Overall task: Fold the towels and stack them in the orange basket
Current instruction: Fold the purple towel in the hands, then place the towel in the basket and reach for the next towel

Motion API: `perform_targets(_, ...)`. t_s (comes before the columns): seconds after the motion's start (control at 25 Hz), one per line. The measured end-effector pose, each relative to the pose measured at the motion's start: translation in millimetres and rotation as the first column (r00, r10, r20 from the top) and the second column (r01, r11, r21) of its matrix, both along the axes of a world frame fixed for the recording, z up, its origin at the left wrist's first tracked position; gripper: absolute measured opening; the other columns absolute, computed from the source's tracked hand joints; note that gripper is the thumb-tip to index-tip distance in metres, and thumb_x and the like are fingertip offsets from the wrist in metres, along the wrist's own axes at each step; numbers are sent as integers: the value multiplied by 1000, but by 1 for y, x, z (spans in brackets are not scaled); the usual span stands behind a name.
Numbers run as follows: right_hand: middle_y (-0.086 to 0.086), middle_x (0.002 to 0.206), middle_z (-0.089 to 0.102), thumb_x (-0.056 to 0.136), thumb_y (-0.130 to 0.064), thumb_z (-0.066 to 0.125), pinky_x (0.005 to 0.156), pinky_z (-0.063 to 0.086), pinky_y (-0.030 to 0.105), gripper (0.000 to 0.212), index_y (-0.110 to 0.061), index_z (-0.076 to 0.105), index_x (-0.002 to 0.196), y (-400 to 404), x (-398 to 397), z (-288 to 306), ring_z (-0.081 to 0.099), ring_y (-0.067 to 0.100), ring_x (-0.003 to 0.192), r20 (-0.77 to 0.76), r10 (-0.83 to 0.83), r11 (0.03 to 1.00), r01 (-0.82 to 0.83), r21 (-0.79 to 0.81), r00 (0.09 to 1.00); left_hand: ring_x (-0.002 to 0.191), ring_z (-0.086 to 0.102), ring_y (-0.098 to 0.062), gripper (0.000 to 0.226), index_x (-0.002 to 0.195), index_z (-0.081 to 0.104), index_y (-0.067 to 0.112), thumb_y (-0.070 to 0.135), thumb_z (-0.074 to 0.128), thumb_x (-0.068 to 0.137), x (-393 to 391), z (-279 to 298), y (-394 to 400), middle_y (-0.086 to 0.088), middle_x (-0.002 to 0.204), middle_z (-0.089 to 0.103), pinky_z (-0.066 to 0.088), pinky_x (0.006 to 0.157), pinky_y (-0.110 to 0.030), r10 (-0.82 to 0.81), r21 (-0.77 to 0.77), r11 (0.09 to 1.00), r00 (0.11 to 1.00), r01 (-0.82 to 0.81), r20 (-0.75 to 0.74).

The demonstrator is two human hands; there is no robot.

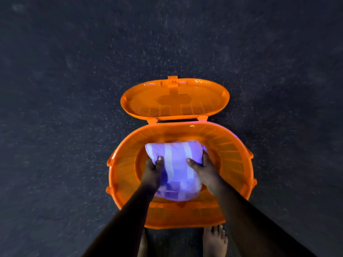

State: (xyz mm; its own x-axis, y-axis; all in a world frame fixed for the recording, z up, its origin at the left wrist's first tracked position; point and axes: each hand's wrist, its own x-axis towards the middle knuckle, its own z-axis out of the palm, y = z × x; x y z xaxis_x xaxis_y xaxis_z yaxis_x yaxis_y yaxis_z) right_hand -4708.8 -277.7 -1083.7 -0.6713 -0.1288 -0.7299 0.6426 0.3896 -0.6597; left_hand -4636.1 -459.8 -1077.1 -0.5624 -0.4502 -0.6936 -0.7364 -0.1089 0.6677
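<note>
From the head view I see the step in hand as lowering one folded towel into the orange basket (pixel 118 169). To do it well, I would keep both sides level and go down slowly, so the folds do not open. I would release only when the bundle sits flat on the basket floor, and both sides together, because cloth is soft and will sag on the side that is let go first.

On the left, my left hand (pixel 153 170) grips the left edge of the striped purple towel (pixel 175 164). The thumb lies on top of the cloth and the other fingers are curled under it, where I cannot see them. The towel is in the middle, between the two hands, inside the basket opening and below the rim. I cannot tell whether its underside already touches the floor of the basket. It looks like a compact folded bundle with pale stripes running away from me.

On the right, my right hand (pixel 205 170) holds the right edge in the same way, thumb on top and fingers wrapped around the side.

Beyond the basket, the hinged lid (pixel 174 99) stands open, leaning away, well apart from both hands. The basket stands on a dark speckled floor (pixel 55 108), and two bare feet show just beside its near wall.
</note>
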Motion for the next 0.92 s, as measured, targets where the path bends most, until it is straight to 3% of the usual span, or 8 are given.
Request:
perform_targets(0.08,8,152,48,83,-46,79,112,35,27,90,-14,34,154,-2,1,-23,48,25,138,-42,126,984,-119,136,991,130,55,-26,46,143,47,5,27,56,104,1,-37,-2,-14,136,60,42,101,-29,-120,-58,991,992,122,42)
perform_targets(0.16,16,163,27,93,-41,68,113,30,29,88,-11,19,160,-4,3,-31,33,32,147,-129,295,894,-225,388,947,143,41,-34,67,154,30,-2,30,58,102,1,-52,-1,-23,154,42,33,113,-37,-264,-214,934,956,287,130)
perform_targets(0.24,18,165,20,100,-37,50,116,32,47,71,-14,19,160,-9,7,-26,27,37,150,-284,604,675,-288,679,745,150,28,-38,75,157,19,-4,37,53,103,-2,-47,1,-27,163,25,24,120,-44,-435,-582,658,872,478,223)
perform_targets(0.32,12,167,18,95,-23,36,113,34,62,66,-19,19,159,-11,10,-30,22,35,152,-246,807,517,-439,735,537,151,27,-37,71,158,18,-2,36,42,103,-5,-38,4,-26,164,22,24,121,-53,-702,-752,274,659,600,270)
perform_targets(0.36,7,169,11,94,-24,32,113,33,63,67,-21,16,160,-10,10,-34,16,31,154,-218,826,504,-507,699,520,152,27,-35,71,159,17,1,36,42,103,-1,-41,7,-23,165,21,23,122,-55,-803,-779,149,535,609,265)
perform_targets(0.52,-3,170,-3,98,-55,24,119,21,61,71,-28,6,161,1,-1,-61,2,25,157,-138,835,462,-545,699,532,155,20,-31,91,159,29,6,68,42,93,3,-69,3,-13,166,22,13,123,-53,-865,-693,102,408,714,293)
perform_targets(0.68,-2,170,-1,98,-54,24,122,19,56,73,-26,4,162,0,-2,-90,0,26,157,-132,859,424,-545,723,495,156,13,-28,106,161,21,8,81,37,86,-4,-102,-6,-10,168,14,8,121,-52,-866,-568,80,339,819,367)
perform_targets(0.92,-7,169,-7,97,-61,17,123,10,56,73,-32,0,161,-3,-8,-64,-7,20,156,-28,855,396,-616,681,518,150,33,-31,105,156,37,7,80,36,80,-6,-82,-5,-10,164,30,29,116,-64,-867,-480,67,289,875,406)
